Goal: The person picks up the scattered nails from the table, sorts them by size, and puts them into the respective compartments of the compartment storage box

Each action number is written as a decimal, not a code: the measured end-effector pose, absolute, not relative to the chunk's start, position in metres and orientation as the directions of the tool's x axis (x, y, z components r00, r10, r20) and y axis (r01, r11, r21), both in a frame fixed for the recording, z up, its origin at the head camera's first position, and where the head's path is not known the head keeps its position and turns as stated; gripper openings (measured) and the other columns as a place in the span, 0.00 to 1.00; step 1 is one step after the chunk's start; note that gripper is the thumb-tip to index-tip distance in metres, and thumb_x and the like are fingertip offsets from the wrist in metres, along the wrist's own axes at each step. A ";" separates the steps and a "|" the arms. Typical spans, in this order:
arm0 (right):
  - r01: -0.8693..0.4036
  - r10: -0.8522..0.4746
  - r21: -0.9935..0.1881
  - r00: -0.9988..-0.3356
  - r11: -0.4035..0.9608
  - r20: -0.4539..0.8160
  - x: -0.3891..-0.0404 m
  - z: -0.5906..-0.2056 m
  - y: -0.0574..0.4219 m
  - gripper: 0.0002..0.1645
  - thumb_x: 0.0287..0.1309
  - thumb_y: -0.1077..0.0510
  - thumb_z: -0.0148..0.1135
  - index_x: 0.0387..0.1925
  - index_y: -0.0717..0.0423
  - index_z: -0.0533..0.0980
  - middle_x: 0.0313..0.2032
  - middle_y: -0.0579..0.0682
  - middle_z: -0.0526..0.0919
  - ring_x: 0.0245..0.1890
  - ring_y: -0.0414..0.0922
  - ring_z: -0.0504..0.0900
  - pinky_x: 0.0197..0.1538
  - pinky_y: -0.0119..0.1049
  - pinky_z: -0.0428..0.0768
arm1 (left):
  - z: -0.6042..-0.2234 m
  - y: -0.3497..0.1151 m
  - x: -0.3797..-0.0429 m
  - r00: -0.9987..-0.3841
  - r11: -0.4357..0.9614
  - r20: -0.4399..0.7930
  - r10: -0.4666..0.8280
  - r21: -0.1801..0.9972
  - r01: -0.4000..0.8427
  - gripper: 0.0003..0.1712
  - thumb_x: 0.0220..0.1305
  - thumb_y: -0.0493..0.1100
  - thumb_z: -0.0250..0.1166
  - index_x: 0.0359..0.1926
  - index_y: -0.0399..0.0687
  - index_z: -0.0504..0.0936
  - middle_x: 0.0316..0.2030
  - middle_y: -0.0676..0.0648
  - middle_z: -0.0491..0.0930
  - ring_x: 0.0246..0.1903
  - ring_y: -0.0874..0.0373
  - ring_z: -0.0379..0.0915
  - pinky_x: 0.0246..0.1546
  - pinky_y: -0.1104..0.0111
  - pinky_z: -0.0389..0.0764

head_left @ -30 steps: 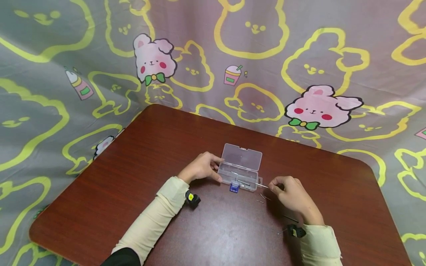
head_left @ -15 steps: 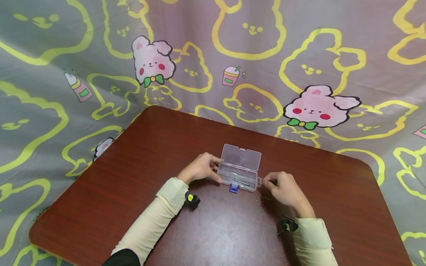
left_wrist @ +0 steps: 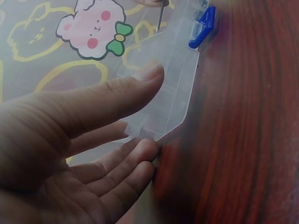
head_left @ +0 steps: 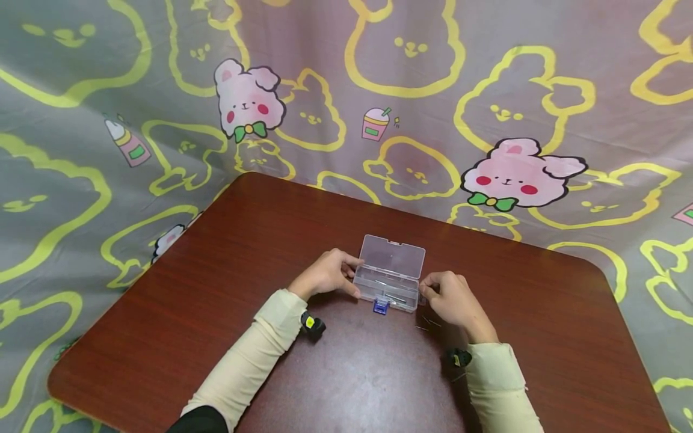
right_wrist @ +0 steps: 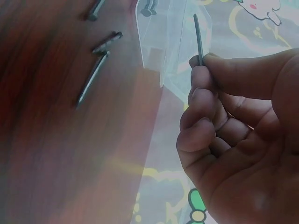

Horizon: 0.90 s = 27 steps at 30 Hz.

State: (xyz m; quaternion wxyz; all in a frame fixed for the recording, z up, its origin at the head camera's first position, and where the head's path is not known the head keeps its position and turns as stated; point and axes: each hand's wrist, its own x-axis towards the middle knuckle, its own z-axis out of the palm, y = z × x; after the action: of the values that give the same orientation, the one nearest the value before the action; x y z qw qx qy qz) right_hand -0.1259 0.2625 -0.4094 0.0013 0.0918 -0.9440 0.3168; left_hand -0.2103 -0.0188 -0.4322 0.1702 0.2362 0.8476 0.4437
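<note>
A clear plastic box [head_left: 368, 293] stands on the table with its lid [head_left: 393, 255] raised at the back. Its blue latch [head_left: 381, 307] hangs at the front. Inside lie a few thin metal nails [head_left: 397, 299]. My left hand [head_left: 326, 274] holds the box's left end, thumb toward the front and fingers toward the back. At the right end, my right hand [head_left: 452, 299] pinches a thin nail [right_wrist: 199, 39] between thumb and forefinger, its point sticking up past the fingertips in the right wrist view. The other fingers are curled in.
Several loose nails [right_wrist: 92, 79] lie on the brown table [head_left: 260, 228] right of the box, near the right hand. Behind the table hangs a patterned curtain [head_left: 325, 72]. Small black cameras [head_left: 313, 325] are strapped to both wrists.
My right hand has moved left and slightly away from me with the nail, up to the box's right end. The left hand and the box stay in place.
</note>
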 end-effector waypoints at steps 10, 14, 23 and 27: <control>-0.193 -0.193 -0.573 -0.979 0.797 0.061 -0.137 -0.413 0.252 0.14 0.65 0.66 0.60 0.22 0.58 0.80 0.15 0.42 0.68 0.15 0.39 0.66 0.21 0.36 0.66 | -0.432 -0.020 -0.210 -0.831 0.499 -0.079 0.550 0.829 0.251 0.44 0.37 0.37 0.87 0.61 0.41 0.82 0.43 0.46 0.85 0.41 0.54 0.78 0.39 0.69 0.78; -0.199 -0.189 -0.558 -0.979 0.806 0.075 -0.140 -0.413 0.247 0.12 0.64 0.66 0.61 0.24 0.58 0.82 0.17 0.43 0.72 0.17 0.41 0.68 0.23 0.37 0.68 | -0.432 -0.021 -0.210 -0.832 0.495 -0.073 0.550 0.830 0.255 0.44 0.37 0.38 0.87 0.61 0.40 0.82 0.44 0.47 0.85 0.41 0.55 0.78 0.39 0.69 0.78; -0.233 -0.212 -0.529 -0.972 0.816 0.101 -0.142 -0.413 0.240 0.10 0.62 0.68 0.62 0.25 0.59 0.83 0.19 0.43 0.74 0.22 0.42 0.70 0.29 0.38 0.71 | -0.433 -0.021 -0.210 -0.828 0.487 -0.071 0.556 0.835 0.256 0.44 0.37 0.38 0.87 0.61 0.40 0.82 0.45 0.46 0.85 0.41 0.55 0.78 0.39 0.69 0.79; -0.221 -0.203 -0.529 -0.975 0.819 0.094 -0.142 -0.413 0.241 0.10 0.62 0.67 0.62 0.26 0.58 0.83 0.20 0.42 0.75 0.23 0.42 0.71 0.30 0.39 0.72 | -0.432 -0.021 -0.210 -0.826 0.485 -0.069 0.559 0.835 0.258 0.44 0.37 0.38 0.87 0.61 0.40 0.81 0.47 0.46 0.85 0.41 0.55 0.78 0.39 0.69 0.78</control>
State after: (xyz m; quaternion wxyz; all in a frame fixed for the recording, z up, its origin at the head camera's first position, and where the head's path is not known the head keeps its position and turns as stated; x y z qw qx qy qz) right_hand -0.1416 0.2415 -0.4129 0.0166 0.1111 -0.9537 0.2791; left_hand -0.2098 -0.0209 -0.4315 0.1684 0.2418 0.8451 0.4460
